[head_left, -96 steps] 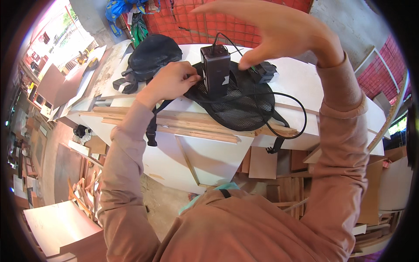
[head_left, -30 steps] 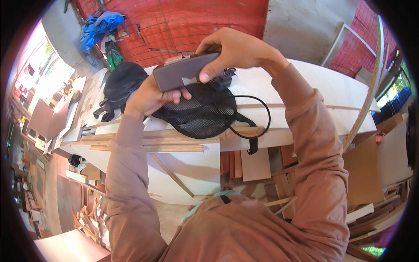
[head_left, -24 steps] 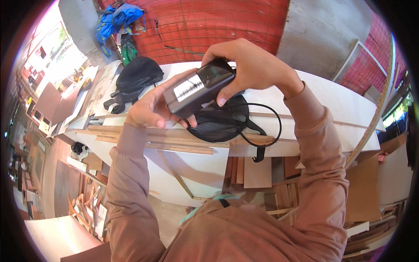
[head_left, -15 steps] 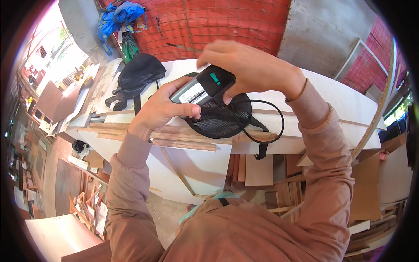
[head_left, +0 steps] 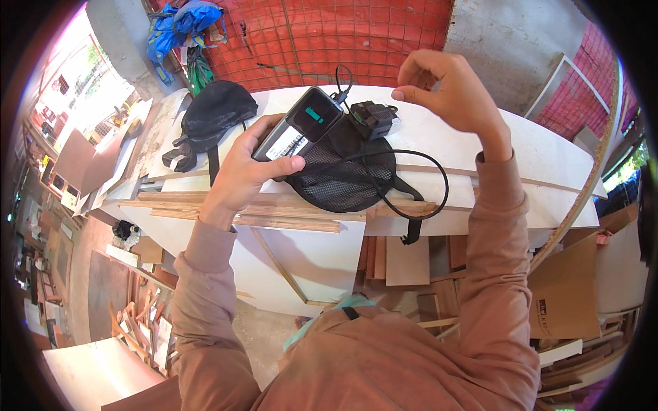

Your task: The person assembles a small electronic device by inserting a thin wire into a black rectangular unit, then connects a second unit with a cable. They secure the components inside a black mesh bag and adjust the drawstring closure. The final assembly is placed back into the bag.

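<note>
1. Here's the left hand (head_left: 250, 161), its grip grasping a dark grey, box-shaped block (head_left: 306, 123) with a white label, thumb pressed along the near side.
2. The block is held up above the left part of a smooth white counter (head_left: 483, 151), tilted, its long axis running from near left to far right.
3. Its glossy black end face, rounded at the corners and lit with a teal mark, points far right and up; a thin black lead (head_left: 350, 77) arches beside that end.
4. Over on the right, the right hand (head_left: 454, 89) hangs raised with fingers loosely curved, its grip released, nothing in it.
5. Between the hands sits a small, boxy black device (head_left: 374, 119), hard and square-edged, at the far edge of a rounded black mesh pouch (head_left: 346, 181).
6. A thick, smooth black cable (head_left: 444, 172) sweeps across that open-weave mesh and loops out to the right.
7. Far left, a domed black fabric bag (head_left: 218, 109) slumps, softly creased.
8. On the near side, straight-grained pale wooden strips (head_left: 288, 220) lie lengthwise, left to right.
</note>
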Demonstrator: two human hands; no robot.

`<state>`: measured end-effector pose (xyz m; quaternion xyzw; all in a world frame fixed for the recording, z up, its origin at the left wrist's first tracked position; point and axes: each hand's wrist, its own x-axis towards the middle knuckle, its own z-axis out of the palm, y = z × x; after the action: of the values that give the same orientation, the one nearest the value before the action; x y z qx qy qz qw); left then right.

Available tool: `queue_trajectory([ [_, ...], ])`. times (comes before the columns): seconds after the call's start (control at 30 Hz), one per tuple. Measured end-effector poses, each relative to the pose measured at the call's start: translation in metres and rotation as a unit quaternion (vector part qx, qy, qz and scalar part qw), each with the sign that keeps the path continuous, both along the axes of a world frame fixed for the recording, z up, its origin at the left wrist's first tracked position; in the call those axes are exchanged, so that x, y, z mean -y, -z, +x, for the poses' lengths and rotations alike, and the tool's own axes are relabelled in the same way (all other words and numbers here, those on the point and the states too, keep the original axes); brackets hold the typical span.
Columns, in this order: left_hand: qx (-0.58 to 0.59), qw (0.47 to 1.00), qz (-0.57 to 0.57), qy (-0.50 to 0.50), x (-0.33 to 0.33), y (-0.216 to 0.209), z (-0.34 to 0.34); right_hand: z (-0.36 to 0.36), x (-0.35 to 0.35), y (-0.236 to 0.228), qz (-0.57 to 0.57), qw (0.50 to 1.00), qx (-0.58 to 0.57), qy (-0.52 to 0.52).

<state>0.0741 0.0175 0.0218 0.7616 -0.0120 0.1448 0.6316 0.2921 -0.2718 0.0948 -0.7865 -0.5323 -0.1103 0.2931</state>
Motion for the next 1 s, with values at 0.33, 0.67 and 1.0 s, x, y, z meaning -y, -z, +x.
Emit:
queue_trajectory([
  [0.33, -0.038, 0.994, -0.101, -0.002, -0.002, -0.004, -0.004, 0.053, -0.032, 0.064, -0.16, 0.983, -0.067, -0.057],
  [0.67, -0.06, 0.981, -0.182, 0.03, -0.029, 0.001, -0.036, 0.045, -0.045, 0.07, -0.068, 0.995, 0.014, -0.073],
  [1.0, 0.054, 0.915, -0.396, 0.057, 0.012, 0.03, -0.009, -0.043, -0.026, 0.021, 0.112, 0.984, 0.075, -0.117],
])
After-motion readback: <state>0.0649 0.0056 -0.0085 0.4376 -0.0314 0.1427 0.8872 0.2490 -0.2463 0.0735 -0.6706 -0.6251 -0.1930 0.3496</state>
